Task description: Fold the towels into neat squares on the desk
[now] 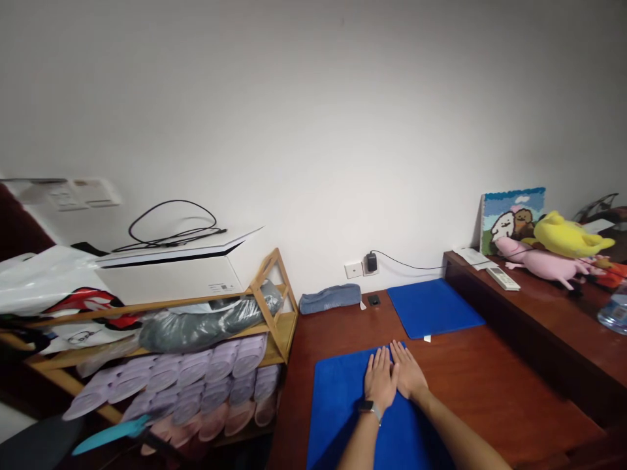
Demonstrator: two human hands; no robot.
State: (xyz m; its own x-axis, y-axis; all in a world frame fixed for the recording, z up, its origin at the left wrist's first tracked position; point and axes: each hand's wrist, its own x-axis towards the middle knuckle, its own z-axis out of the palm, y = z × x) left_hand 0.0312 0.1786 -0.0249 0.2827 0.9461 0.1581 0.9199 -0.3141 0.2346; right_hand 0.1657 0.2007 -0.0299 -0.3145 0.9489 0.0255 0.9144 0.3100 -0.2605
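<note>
My left hand [380,380], with a smartwatch [368,407] on its wrist, lies flat on a blue cloth [336,398] spread over the brown desk [490,372]. Right beside it, my right hand [409,373] rests palm down near the cloth's right edge, fingers stretched out. The thumbs touch or nearly touch. Neither hand holds anything. Farther back on the desk lies a second blue cloth [434,307] with a small white tag. A grey-blue fabric pouch [330,299] sits against the wall, with a small black object [373,300] to its right.
Left of the desk stands a wooden rack [277,307] with several purple and pink slippers and a white box [181,274] on top. A raised ledge at right bears a remote control [503,279], plush toys [543,261] and a bottle [614,313]. A black charger [371,262] is plugged into the wall.
</note>
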